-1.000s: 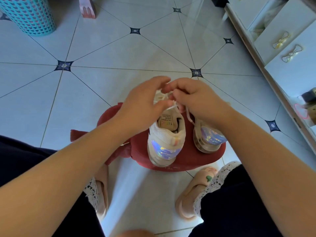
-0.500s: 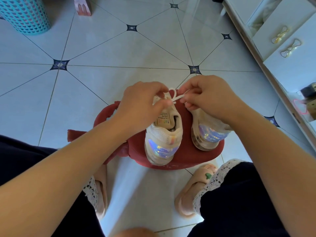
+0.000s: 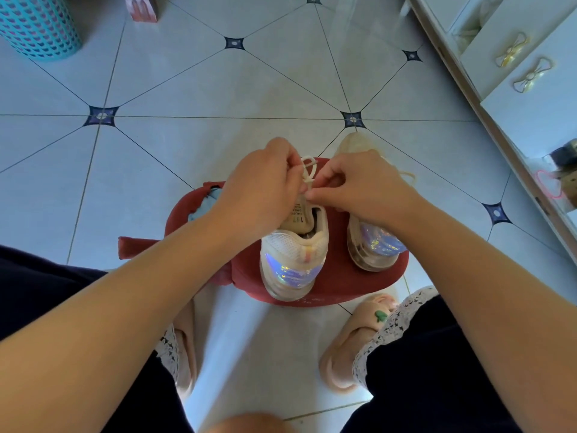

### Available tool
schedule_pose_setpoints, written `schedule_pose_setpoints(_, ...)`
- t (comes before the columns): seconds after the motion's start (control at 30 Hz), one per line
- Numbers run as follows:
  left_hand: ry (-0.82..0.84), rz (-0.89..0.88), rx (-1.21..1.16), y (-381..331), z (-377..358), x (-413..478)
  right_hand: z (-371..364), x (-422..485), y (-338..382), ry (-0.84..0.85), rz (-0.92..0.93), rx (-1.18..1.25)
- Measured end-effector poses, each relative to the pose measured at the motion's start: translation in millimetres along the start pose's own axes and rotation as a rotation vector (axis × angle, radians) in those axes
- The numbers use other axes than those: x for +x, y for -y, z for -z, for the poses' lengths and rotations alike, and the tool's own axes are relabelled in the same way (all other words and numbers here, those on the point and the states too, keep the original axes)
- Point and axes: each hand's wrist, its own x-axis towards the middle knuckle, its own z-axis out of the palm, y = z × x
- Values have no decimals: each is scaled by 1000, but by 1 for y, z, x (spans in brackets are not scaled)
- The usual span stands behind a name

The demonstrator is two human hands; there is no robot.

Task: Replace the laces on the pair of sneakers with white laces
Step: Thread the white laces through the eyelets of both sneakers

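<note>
Head view | pinches lace (image 3: 307, 176) in curled left hand (image 3: 262, 189) and curled right hand (image 3: 365, 185), centre frame, above tongue of sneaker (image 3: 293, 257) on red stool (image 3: 337, 289) | versus a second ago: hands parted, loop drawn up between them | suggests bow being worked, tying or undoing unclear | second sneaker (image 3: 374, 245) lies right of centre, under right wrist

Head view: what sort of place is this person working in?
Probably a room at home, perhaps a bedroom: glossy pale floor tiles with dark star insets, a white drawer unit with gold bow-shaped handles, and a turquoise perforated plastic basket.
</note>
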Motion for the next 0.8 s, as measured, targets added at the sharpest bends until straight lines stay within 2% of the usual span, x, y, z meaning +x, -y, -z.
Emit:
schedule_pose_setpoints(0.23, 27, -54, 117, 9, -6, -1, -4, 2, 5, -37, -29, 46)
schedule_pose_setpoints(0.4, 25, -26, 99, 13, -9, 2, -2, 4, -3, 81, -251, 468)
schedule_pose_setpoints(0.8, -34, 6, 96, 10, -11, 2, -6, 2, -7, 143, -351, 761)
